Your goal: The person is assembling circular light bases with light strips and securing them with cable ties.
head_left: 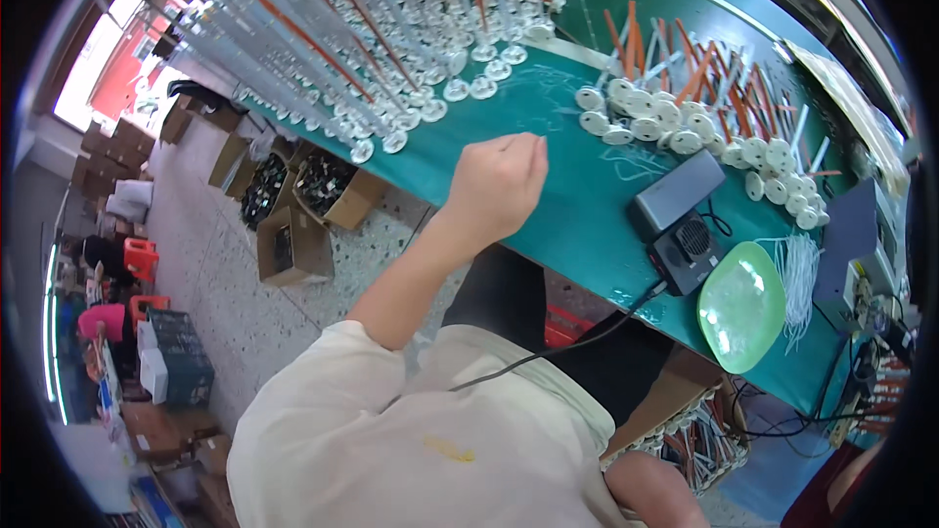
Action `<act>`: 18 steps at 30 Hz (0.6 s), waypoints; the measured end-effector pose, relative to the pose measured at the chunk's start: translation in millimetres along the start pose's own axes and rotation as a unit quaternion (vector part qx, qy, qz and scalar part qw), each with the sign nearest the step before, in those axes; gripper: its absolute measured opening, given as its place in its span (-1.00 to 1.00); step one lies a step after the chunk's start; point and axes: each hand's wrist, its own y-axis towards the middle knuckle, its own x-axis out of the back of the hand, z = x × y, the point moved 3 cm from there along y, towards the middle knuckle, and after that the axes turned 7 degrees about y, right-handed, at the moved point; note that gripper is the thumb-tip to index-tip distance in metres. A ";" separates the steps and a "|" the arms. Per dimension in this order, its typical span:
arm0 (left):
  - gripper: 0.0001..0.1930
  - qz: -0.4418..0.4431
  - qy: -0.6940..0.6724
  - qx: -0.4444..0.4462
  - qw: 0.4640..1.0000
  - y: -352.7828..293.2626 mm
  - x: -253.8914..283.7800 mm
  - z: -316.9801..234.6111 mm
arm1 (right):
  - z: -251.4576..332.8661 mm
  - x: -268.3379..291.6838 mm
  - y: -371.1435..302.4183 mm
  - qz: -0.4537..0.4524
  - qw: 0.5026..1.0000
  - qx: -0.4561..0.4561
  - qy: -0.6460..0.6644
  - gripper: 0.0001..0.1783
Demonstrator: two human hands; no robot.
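Note:
My left hand is closed above the green table, its fingers pressed together. Whatever they may hold is hidden from sight. Beyond it and to the left stand many clear tubes upright on round clear bases, with some orange strips among them. On its right lies a pile of white round discs attached to orange and clear stems. My right forearm shows only in part at the lower edge, and that hand is out of view.
A grey box and a black fan-like device with a cable lie near a green tray and thin white strands. A carton of tubes stands below the table at right. Open cartons occupy the floor at left.

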 end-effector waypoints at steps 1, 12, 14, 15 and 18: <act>-0.81 0.015 0.028 0.019 0.999 -9.9 8.2 9.7 | -0.3 0.5 -0.4 0.002 1.000 0.004 0.011 -0.72; -0.80 -0.231 0.232 0.307 0.894 -95.5 114.8 175.9 | -13.0 15.3 6.6 -0.086 0.995 0.011 0.049 -0.73; -0.73 -0.222 0.261 0.248 0.906 -92.0 116.0 184.9 | -16.5 14.0 11.6 -0.109 0.993 0.018 0.045 -0.72; -0.73 -0.219 0.259 0.247 0.907 -92.2 110.4 188.3 | -18.3 16.2 13.4 -0.139 0.989 0.020 0.040 -0.72; -0.77 -0.161 0.198 0.297 0.920 -98.5 94.0 197.7 | -16.2 15.9 12.0 -0.114 0.992 0.016 0.045 -0.72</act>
